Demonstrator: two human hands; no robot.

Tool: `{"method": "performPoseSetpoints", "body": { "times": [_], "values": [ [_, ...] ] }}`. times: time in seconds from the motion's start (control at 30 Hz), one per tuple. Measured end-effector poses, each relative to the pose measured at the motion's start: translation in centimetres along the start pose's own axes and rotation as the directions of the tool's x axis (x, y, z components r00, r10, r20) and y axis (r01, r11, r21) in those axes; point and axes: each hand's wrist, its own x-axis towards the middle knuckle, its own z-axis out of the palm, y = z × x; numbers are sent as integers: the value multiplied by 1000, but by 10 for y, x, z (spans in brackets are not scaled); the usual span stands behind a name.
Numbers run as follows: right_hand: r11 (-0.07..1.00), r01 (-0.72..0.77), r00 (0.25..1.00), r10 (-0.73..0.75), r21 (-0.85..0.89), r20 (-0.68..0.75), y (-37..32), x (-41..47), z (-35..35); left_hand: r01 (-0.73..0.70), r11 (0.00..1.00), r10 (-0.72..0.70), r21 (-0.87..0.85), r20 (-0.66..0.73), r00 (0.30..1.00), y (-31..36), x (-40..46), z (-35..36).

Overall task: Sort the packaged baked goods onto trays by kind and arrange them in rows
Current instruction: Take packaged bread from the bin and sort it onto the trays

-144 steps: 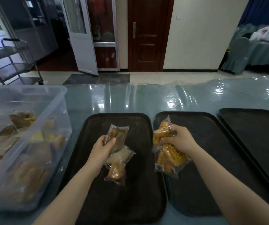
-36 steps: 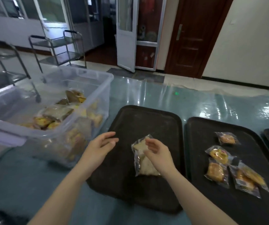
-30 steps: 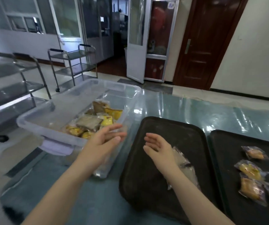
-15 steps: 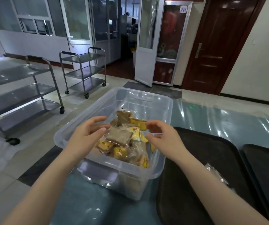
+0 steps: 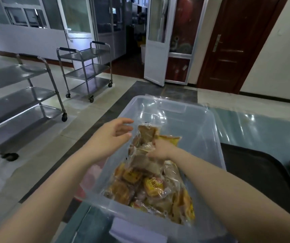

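Clear plastic forms the rectangular storage bin (image 5: 184, 109) at the centre of the frame; it rests on a blue-green table under glossy film (image 5: 256, 127). I see a heap of packaged baked goods in transparent wrappers (image 5: 151, 185) filling the lower half of the bin: yellow-printed packets, round golden cakes and darker brown slices. One brown slice in a clear packet (image 5: 146, 133) stands tilted at the upper end of the heap.

My left hand (image 5: 109, 135) hovers above the bin's left rim, left of centre in the frame. Its fingers (image 5: 123, 121) are extended and slightly spread, pointing toward the brown slice packet, with the thumb below them. I see nothing in its grasp, and I cannot tell whether the fingertips touch the wrapper.

My right hand (image 5: 160, 149) is inside the bin, at the centre of the frame, with its back toward the camera. It rests on the heap at the wrappers just below the brown slice packet. The fingers are hidden behind the hand, so I cannot tell whether they grip a packet.

Two black rectangular plastic trays (image 5: 256, 171) lie at the right edge of the frame, beside the bin. Two stainless steel wheeled trolleys (image 5: 86, 71) stand on the tiled floor at the upper left.
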Motion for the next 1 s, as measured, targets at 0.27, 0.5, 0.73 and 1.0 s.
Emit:
{"method": "performPoseSetpoints", "body": {
  "times": [0.27, 0.5, 0.73, 1.0],
  "values": [
    [998, -47, 996, 51, 42, -79, 12, 16, 1, -74, 982, 24, 176, 275, 961, -16, 78, 15],
    [989, 9, 958, 33, 145, -286, 34, 22, -26, -164, 919, -45, 359, 510, 859, -30, 126, 45],
    [967, 165, 920, -81, 193, -382, 36, 47, -52, -190, 822, 57, 536, 254, 966, -47, 143, 44],
    [911, 24, 987, 43, 411, -154, 61, 85, -70, -161, 582, 58, 797, 156, 986, -53, 135, 49]
  ]
}}
